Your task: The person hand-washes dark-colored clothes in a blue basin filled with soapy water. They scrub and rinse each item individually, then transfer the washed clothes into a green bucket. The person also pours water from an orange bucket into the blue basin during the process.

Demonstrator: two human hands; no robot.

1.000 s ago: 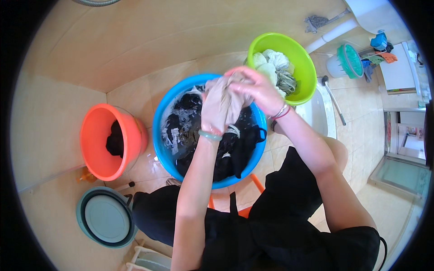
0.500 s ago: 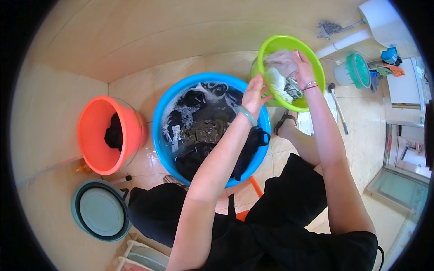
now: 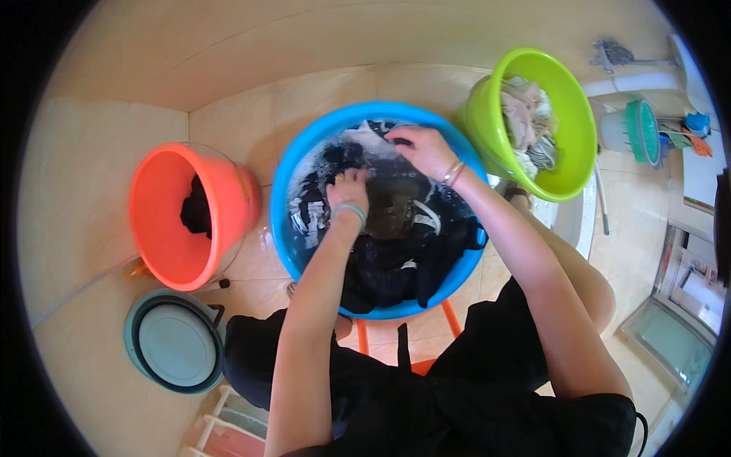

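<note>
A blue basin (image 3: 293, 164) full of soapy water and dark clothes sits in front of me. My left hand (image 3: 348, 189), with a green band at the wrist, is down in the water, closed on dark wet cloth (image 3: 381, 263). At the far side of the basin my right hand (image 3: 420, 148) presses on a dark and white garment (image 3: 369, 137); its fingers are bent on the cloth. A lime green basin (image 3: 567, 156) at the right holds pale wrung laundry (image 3: 525, 122).
An orange bucket (image 3: 156, 228) with a dark garment inside stands at the left. A teal lidded tub (image 3: 173, 343) lies below it. An orange stool (image 3: 411, 335) is under me. A white pipe, a small teal-lidded pail (image 3: 636, 131) and a mop are at the right.
A second ago both hands wrung a pale garment over the blue basin. The right hand then dropped it into the green basin. Both hands are now back in the blue basin's water.
</note>
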